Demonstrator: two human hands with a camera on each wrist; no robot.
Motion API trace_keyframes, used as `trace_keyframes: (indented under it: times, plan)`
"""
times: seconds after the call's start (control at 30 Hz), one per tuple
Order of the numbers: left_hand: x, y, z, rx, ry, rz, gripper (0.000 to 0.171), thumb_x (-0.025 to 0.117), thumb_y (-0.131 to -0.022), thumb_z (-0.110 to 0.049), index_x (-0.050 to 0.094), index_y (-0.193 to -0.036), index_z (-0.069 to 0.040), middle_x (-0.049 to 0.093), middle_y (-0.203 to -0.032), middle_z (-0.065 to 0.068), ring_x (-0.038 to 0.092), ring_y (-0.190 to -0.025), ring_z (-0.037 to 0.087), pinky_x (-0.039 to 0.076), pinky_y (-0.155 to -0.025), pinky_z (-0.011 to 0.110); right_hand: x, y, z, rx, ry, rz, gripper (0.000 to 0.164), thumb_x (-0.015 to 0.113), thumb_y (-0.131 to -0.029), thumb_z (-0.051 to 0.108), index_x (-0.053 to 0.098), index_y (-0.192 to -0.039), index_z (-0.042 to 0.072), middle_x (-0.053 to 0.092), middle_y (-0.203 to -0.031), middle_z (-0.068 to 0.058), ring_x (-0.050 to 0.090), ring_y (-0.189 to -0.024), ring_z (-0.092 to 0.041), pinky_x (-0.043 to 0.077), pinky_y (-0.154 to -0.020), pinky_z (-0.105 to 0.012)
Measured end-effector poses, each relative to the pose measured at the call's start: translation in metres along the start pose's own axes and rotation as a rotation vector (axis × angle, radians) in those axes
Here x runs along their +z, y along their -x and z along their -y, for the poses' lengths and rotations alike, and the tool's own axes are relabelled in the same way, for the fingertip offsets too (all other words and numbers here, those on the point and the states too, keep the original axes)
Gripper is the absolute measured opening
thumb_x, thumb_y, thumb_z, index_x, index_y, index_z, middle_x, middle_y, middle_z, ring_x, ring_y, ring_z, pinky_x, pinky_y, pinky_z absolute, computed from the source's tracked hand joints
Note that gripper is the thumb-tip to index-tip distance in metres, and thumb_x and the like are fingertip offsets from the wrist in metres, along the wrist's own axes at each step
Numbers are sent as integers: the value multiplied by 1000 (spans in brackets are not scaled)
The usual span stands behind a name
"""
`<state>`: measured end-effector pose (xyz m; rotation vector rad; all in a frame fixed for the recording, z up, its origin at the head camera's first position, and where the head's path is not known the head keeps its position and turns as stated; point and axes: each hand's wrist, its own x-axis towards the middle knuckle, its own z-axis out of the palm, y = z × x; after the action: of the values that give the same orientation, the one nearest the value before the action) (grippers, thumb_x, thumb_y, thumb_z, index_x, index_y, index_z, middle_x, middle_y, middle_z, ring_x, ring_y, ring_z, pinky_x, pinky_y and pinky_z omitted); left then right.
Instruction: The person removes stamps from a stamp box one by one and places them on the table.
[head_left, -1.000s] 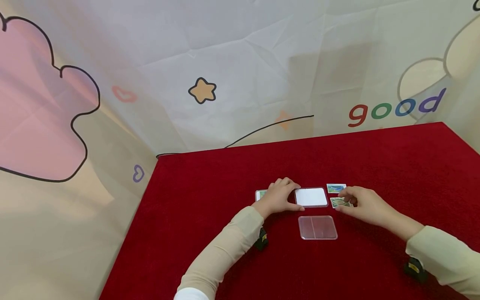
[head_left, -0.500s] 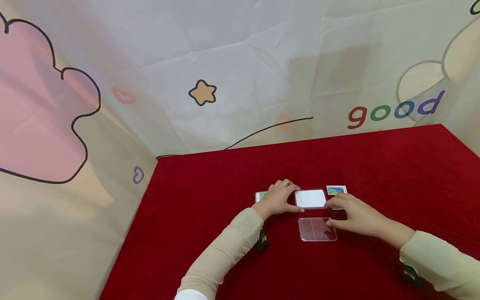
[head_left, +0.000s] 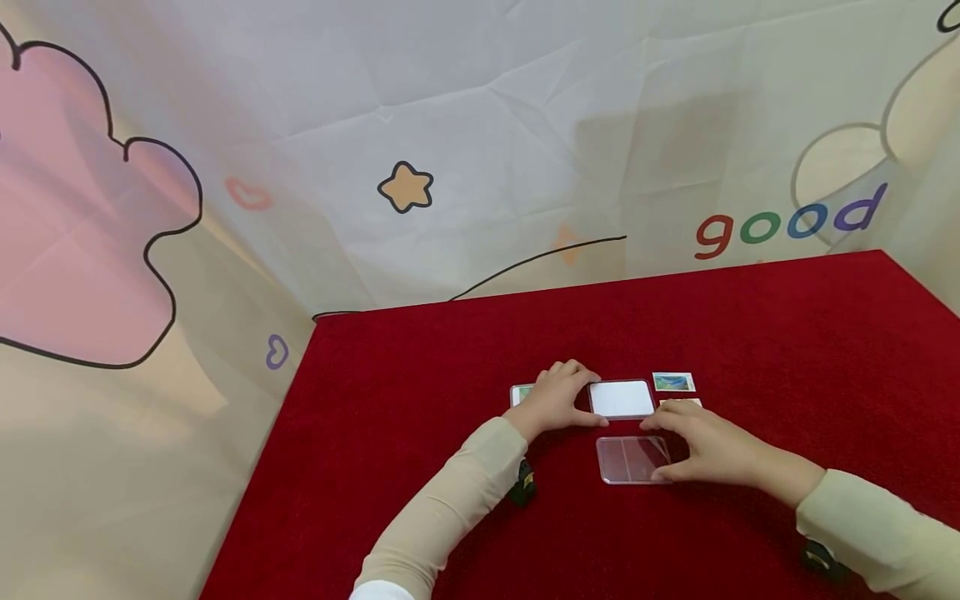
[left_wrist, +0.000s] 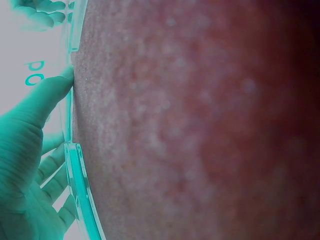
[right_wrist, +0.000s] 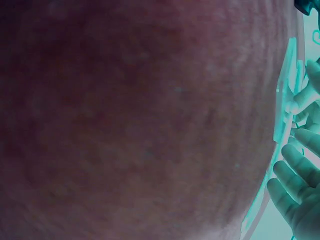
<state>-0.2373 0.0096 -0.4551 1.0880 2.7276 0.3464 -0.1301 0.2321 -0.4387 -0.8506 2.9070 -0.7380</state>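
My left hand (head_left: pixel 557 397) holds the left end of a clear plastic case (head_left: pixel 622 400) with a white card inside. Its thumb is at the near corner and its fingers at the far one. In the left wrist view the thumb of the left hand (left_wrist: pixel 37 107) lies straight along the case's edge. My right hand (head_left: pixel 708 443) is spread round the right end of an upturned clear lid (head_left: pixel 630 461), thumb and forefinger at its edge. In the right wrist view, the right hand's fingers (right_wrist: pixel 295 162) look apart and fairly straight.
Beyond the right hand lie two small picture stamps: the farther stamp (head_left: pixel 674 382) shows fully, the nearer stamp (head_left: pixel 696 402) is mostly covered. Another clear case (head_left: pixel 521 393) with a green picture sits partly behind the left hand. All lie on a red cloth (head_left: pixel 420 467); a printed curtain (head_left: pixel 480 125) hangs behind.
My right hand has left the nearer stamp, passed by the white card's right end and come down to the lid's right end. The left hand has stayed put.
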Motion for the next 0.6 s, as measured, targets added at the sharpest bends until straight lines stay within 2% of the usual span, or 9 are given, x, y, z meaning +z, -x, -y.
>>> trace_keyframes:
  times: [0.23, 0.4, 0.6]
  plan:
    - [0, 0, -1, -3, 11, 0, 65, 71, -80, -51, 54, -133, -17, 51, -129, 1, 45, -115, 16, 37, -94, 29, 5, 3, -1, -59, -11, -11, 60, 83, -65, 48, 65, -107, 8, 59, -104, -2, 53, -92, -15, 47, -75, -32]
    - [-1, 0, -1, -3, 10, 3, 65, 71, -80, -50, 54, -134, -18, 52, -128, 0, 46, -115, 16, 37, -94, 29, 5, 3, -1, -70, -16, 6, 58, 85, -65, 41, 65, -107, 8, 58, -101, 0, 48, -87, -10, 44, -70, -28]
    - [-1, 0, -1, 1, 7, 2, 64, 71, -80, -50, 54, -133, -17, 52, -128, 1, 46, -116, 17, 37, -94, 30, 7, 3, -3, -98, 30, -13, 57, 86, -63, 34, 65, -107, 5, 56, -99, 2, 49, -88, -11, 45, -72, -30]
